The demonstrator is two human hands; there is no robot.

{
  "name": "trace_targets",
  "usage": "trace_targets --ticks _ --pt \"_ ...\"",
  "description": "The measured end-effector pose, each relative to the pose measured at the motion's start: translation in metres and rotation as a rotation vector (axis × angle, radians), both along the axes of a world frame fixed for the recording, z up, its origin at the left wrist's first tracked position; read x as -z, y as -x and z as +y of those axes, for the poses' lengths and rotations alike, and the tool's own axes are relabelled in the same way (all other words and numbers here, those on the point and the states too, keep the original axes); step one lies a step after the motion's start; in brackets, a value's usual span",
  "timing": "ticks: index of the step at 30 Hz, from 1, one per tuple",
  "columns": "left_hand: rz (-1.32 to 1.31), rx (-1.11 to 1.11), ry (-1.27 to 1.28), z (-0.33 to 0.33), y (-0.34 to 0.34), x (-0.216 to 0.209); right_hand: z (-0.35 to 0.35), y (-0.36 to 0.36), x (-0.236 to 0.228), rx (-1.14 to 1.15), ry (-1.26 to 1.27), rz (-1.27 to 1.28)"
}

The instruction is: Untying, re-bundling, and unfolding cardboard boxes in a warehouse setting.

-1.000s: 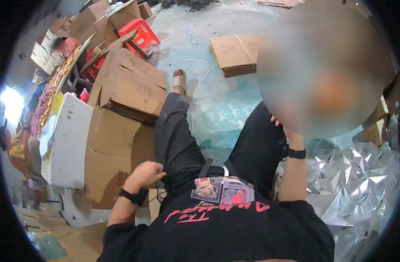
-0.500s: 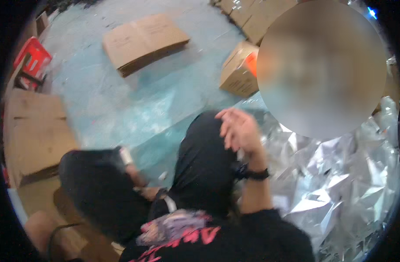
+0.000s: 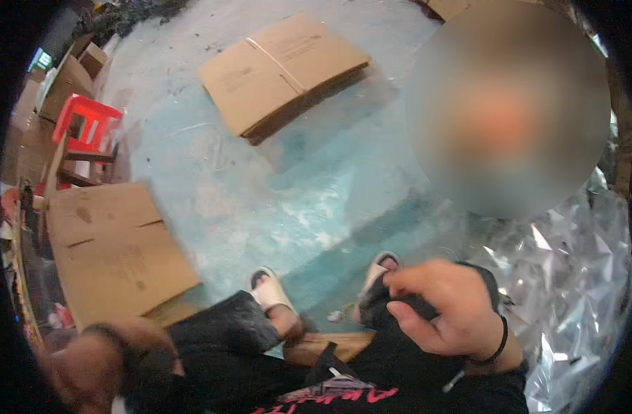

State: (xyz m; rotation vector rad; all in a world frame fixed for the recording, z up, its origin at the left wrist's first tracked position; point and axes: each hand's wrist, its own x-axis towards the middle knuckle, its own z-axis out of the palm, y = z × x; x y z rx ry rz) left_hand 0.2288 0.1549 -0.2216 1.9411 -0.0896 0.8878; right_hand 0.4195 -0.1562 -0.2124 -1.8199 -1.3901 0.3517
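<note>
My right hand [image 3: 447, 307], low right of the frame, has fingers pinched on my black trouser leg [image 3: 392, 310] at the knee, while my blurred left hand [image 3: 98, 366], lower left, hides its fingers.

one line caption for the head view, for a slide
Seated person's right hand rests on a black trouser knee; blurred left hand low, flattened cardboard boxes on the floor.

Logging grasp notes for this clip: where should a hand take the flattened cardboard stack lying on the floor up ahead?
Probably the near long edge of the cardboard stack, coming from the person's side. It lies flat on the floor, with that edge showing its thickness, so fingers could slide under. A strap crosses the middle.
</note>
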Motion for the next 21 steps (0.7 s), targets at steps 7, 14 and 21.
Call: trace_targets --ticks 7,14,21 --pt "0.562 0.05 1.178 0.1 -0.166 0.24 0.019 -0.046 0.033 -0.215 0.255 0.246" --pt "0.616 -0.359 0.646 0.132 -0.298 0.397 0.034 -0.085 0.039 0.032 0.542 0.311" --pt "0.651 -0.766 0.686 0.206 -0.379 0.377 0.049 -0.107 0.043 -0.02 0.532 0.4"
